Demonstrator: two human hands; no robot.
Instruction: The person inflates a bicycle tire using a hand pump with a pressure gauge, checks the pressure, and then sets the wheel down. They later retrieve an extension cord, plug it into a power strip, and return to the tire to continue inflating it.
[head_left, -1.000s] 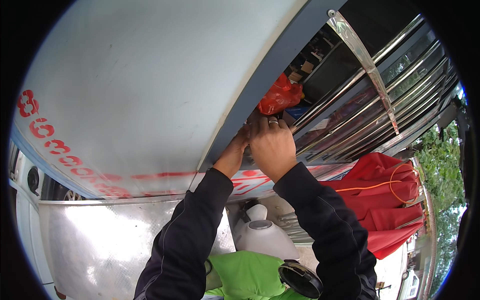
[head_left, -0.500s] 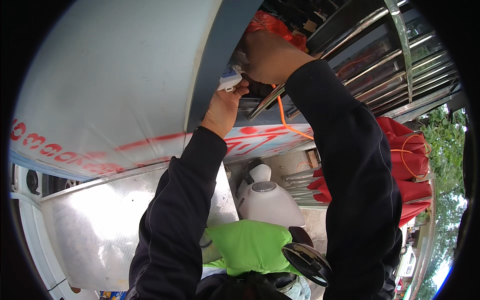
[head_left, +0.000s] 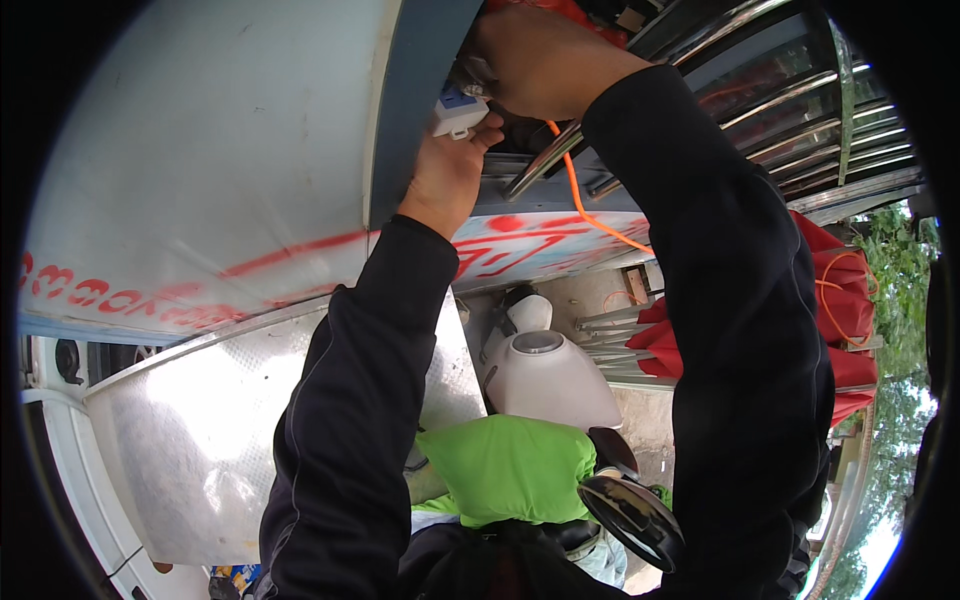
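Both my arms, in black sleeves, reach up to the dark edge of a large grey panel. My left hand is closed on a small white plastic box with a blue face, thumb and fingertip at its right side. Just above it, my right hand bends inward with its fingers curled at a dark, shiny piece close to the box. What that piece is I cannot make out, and most of the right fingertips are hidden.
An orange cord hangs beside my right wrist, near metal bars. Below stand a shiny metal sheet, a white rounded scooter-like body, green cloth and a round mirror. Folded red fabric is at right.
Both hands and the white box appear higher in the view, as the surroundings shift slightly. My left hand keeps its hold on the box, and the right hand stays beside it.
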